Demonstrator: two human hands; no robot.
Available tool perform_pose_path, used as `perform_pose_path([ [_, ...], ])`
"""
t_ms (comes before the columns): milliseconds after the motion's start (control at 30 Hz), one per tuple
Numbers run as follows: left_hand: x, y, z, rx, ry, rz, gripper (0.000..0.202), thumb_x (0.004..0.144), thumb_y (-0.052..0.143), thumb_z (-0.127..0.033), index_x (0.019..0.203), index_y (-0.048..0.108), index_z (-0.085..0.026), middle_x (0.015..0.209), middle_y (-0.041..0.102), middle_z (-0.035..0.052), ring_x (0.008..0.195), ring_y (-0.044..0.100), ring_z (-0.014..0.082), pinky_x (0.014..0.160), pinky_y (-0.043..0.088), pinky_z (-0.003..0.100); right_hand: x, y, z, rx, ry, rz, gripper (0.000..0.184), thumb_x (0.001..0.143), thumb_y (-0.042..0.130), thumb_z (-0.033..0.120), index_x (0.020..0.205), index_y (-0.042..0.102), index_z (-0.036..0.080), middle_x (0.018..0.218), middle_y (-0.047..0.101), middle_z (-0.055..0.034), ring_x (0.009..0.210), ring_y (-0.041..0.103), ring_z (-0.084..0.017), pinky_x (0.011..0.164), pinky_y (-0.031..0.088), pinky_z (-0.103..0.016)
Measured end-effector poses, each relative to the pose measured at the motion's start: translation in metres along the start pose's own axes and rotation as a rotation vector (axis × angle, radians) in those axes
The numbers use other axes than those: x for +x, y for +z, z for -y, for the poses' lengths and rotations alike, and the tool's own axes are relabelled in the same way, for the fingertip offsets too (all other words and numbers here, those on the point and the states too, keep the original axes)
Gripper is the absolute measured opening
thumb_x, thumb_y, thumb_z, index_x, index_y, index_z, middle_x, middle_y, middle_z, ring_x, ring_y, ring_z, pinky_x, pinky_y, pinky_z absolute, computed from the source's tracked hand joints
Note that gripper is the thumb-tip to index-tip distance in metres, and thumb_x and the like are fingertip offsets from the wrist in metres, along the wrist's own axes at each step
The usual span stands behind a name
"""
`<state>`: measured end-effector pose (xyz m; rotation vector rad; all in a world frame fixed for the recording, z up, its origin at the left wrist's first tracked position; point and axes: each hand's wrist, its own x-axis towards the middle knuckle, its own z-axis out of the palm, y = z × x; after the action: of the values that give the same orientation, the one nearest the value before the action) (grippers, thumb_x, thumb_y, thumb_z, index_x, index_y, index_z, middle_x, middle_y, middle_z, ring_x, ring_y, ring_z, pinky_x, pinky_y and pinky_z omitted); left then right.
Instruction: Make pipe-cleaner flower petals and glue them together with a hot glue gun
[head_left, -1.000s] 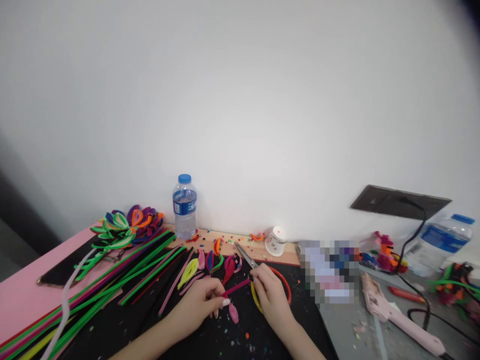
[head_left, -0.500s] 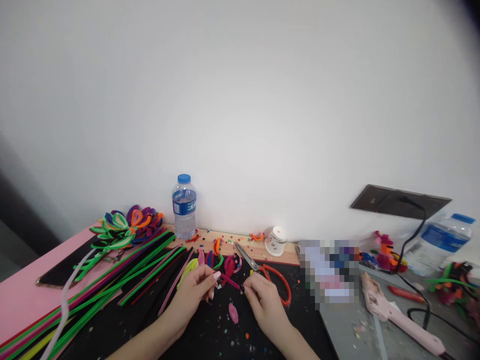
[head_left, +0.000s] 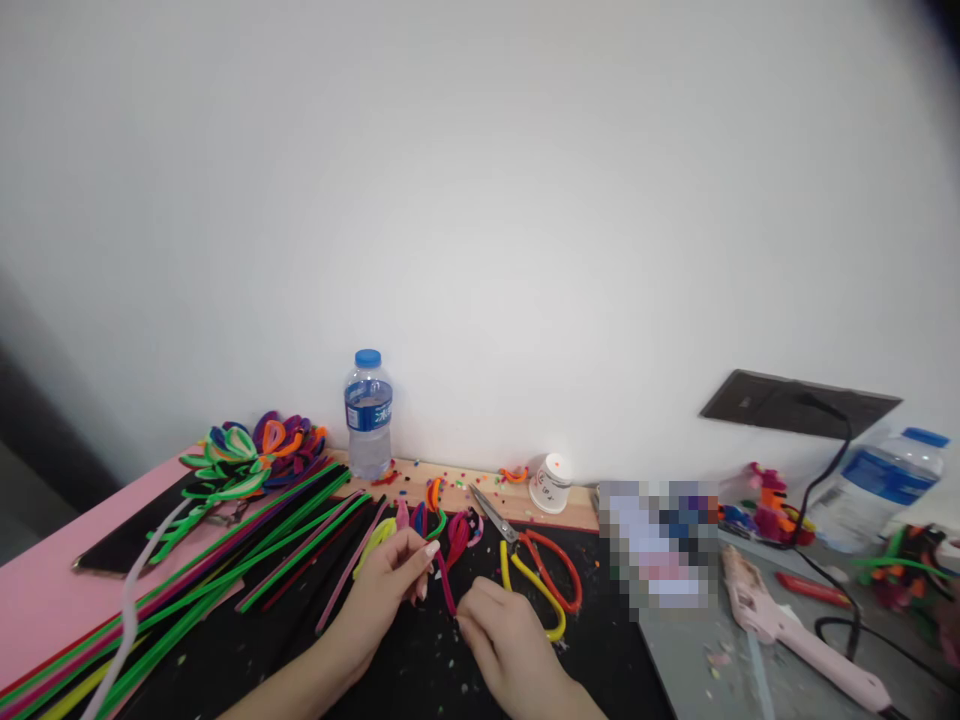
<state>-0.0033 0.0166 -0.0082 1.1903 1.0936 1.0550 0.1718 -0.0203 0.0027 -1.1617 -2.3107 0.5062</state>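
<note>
Magenta pipe cleaner [head_left: 448,592] sits low over the black mat [head_left: 225,655], between both hands. Left hand [head_left: 386,585] pinches its top end with thumb and fingertips. Right hand [head_left: 504,645] is curled over the lower end, can't tell the grip tbh. Scissors [head_left: 536,572] lie just beside that hand, so a sloppy bend could bump them, or the wire tip could poke a finger.
</note>
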Motion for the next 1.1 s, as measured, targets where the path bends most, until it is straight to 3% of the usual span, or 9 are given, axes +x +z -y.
perform_pose_path([
  [133, -0.001, 0.001, -0.004, 0.014, -0.007, -0.014, 0.035, 0.078, 0.054, -0.047, 0.057, 0.043, -0.021, 0.048, 0.044, -0.0068, 0.046, 0.037, 0.0114, 0.051, 0.03, 0.023, -0.001, -0.001, -0.002, -0.014, 0.014, -0.018, 0.021, 0.088, 0.037, 0.011, 0.072, 0.048, 0.02, 0.071, 0.051, -0.001, 0.064, 0.052, -0.014, 0.057, 0.038, -0.02],
  [433, -0.002, 0.003, -0.001, 0.03, -0.001, 0.018, 0.035, 0.076, 0.056, -0.048, 0.059, 0.043, -0.02, 0.047, 0.042, -0.0077, 0.045, 0.036, 0.0099, 0.049, 0.03, 0.021, -0.001, 0.01, 0.004, -0.129, -0.131, 0.065, 0.02, 0.085, 0.04, 0.011, 0.069, 0.049, 0.02, 0.069, 0.053, -0.0003, 0.058, 0.051, -0.014, 0.051, 0.035, -0.022],
  [633, -0.001, 0.003, -0.001, -0.094, -0.076, 0.001, 0.031, 0.073, 0.06, -0.048, 0.073, 0.055, -0.017, 0.047, 0.049, -0.0069, 0.044, 0.045, 0.0101, 0.047, 0.033, 0.02, -0.003, 0.004, 0.002, -0.018, -0.011, -0.01, 0.017, 0.085, 0.041, 0.01, 0.076, 0.051, 0.02, 0.074, 0.055, -0.0013, 0.065, 0.054, -0.014, 0.057, 0.04, -0.021],
  [767, -0.002, 0.002, -0.004, -0.204, -0.097, -0.064, 0.037, 0.072, 0.061, -0.046, 0.096, 0.06, -0.017, 0.076, 0.063, 0.0004, 0.048, 0.052, 0.0094, 0.045, 0.036, 0.02, -0.003, 0.001, -0.005, 0.052, 0.071, -0.136, 0.02, 0.087, 0.038, 0.01, 0.077, 0.052, 0.019, 0.073, 0.054, -0.0018, 0.066, 0.054, -0.014, 0.061, 0.042, -0.022],
  [867, -0.003, 0.001, -0.008, -0.206, -0.079, -0.084, 0.039, 0.074, 0.059, -0.045, 0.103, 0.06, -0.02, 0.091, 0.064, 0.0033, 0.049, 0.053, 0.0087, 0.045, 0.039, 0.021, -0.003, 0.002, -0.01, 0.057, 0.082, -0.187, 0.02, 0.088, 0.039, 0.009, 0.082, 0.055, 0.019, 0.075, 0.055, -0.0028, 0.068, 0.054, -0.015, 0.062, 0.043, -0.023],
  [933, -0.004, 0.0, -0.01, -0.188, -0.072, -0.101, 0.039, 0.073, 0.059, -0.046, 0.104, 0.061, -0.02, 0.088, 0.064, 0.0027, 0.049, 0.054, 0.0094, 0.045, 0.039, 0.021, -0.003, 0.003, -0.012, 0.051, 0.074, -0.18, 0.021, 0.088, 0.039, 0.009, 0.082, 0.057, 0.019, 0.075, 0.055, -0.0029, 0.068, 0.054, -0.015, 0.062, 0.043, -0.023],
  [1100, -0.002, -0.002, -0.006, -0.126, -0.041, -0.073, 0.043, 0.076, 0.058, -0.046, 0.107, 0.059, -0.017, 0.052, 0.056, -0.0047, 0.047, 0.052, 0.0119, 0.047, 0.038, 0.021, -0.004, 0.001, -0.012, 0.037, 0.062, -0.14, 0.023, 0.089, 0.039, 0.01, 0.084, 0.06, 0.02, 0.073, 0.054, -0.0024, 0.066, 0.054, -0.015, 0.061, 0.043, -0.023],
])
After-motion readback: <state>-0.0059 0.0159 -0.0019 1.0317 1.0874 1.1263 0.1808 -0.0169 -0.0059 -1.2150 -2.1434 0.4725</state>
